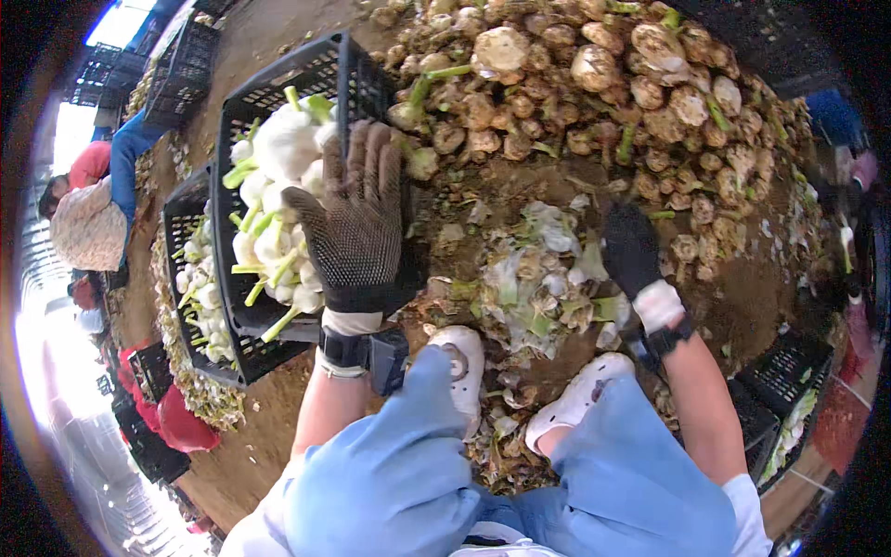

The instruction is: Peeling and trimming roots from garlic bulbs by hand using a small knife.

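My left hand (pixel 357 218), in a dark glove with a dotted palm, is open with fingers stretched out. It lies at the right wall of a black plastic crate (pixel 348 70), its thumb near the white garlic bulbs (pixel 283 148) with short green stems heaped inside. My right hand (pixel 631 246), also in a dark glove, hangs by a pile of peeled garlic skins and leaf scraps (pixel 534 278). Its fingers are smeared, and I cannot make out anything in them. Beyond both hands spreads a big heap of soil-covered garlic bulbs (pixel 557 93).
Left of the near crate stands a second black crate of garlic (pixel 200 288). More black crates (pixel 789 385) stand at the lower right. My white clogs (pixel 575 399) rest among the scraps. Other people, one in a patterned top (pixel 88 223), bend at the far left.
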The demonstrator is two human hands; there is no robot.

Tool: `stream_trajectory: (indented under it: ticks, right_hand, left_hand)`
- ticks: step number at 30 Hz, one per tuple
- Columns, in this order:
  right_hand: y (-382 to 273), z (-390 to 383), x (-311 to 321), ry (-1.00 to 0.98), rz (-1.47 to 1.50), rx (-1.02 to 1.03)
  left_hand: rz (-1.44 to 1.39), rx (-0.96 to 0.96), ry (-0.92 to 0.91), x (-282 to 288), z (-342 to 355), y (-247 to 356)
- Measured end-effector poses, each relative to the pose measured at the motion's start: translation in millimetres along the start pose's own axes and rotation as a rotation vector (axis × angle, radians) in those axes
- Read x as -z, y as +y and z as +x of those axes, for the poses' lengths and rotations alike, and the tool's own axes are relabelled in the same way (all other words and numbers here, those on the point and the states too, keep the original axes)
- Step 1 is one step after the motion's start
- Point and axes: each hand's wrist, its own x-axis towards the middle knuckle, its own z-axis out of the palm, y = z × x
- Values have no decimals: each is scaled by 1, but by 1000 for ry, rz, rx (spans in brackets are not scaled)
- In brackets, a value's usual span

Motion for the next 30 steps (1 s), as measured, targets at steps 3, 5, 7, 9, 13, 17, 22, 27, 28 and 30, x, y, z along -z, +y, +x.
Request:
stream_trajectory:
  ticks: [3,5,7,9,13,17,22,27,28,30]
  right_hand:
    - [21,8,-13,85,-97,100]
    - [25,5,-15,-47,-68,-8]
    - [26,1,-14,-22,-11,-127]
    - [27,1,-12,136,-195,-36]
    - [30,13,-5,-32,-212,-146]
    - [27,20,16,-291,-125,-129]
    - [-19,-14,40,-115,617,-176]
    - [-56,-38,52,-88,1066,-145]
    - [-56,-38,56,-141,1111,-162]
    - [-54,-38,64,-394,1314,-366]
  left_hand:
    - [152,174,-59,3,-15,-34]
    - [358,241,-149,10,-28,-52]
    - [558,310,-256,17,-37,-67]
    - [613,391,-309,20,-40,-77]
    - [501,550,-236,22,-41,-87]
    - [771,570,-276,29,-46,-95]
    - [1006,440,-382,47,-47,-125]
    - [846,389,-303,59,-44,-142]
    - [860,395,-297,59,-45,-141]
    - [989,326,-273,56,-47,-137]
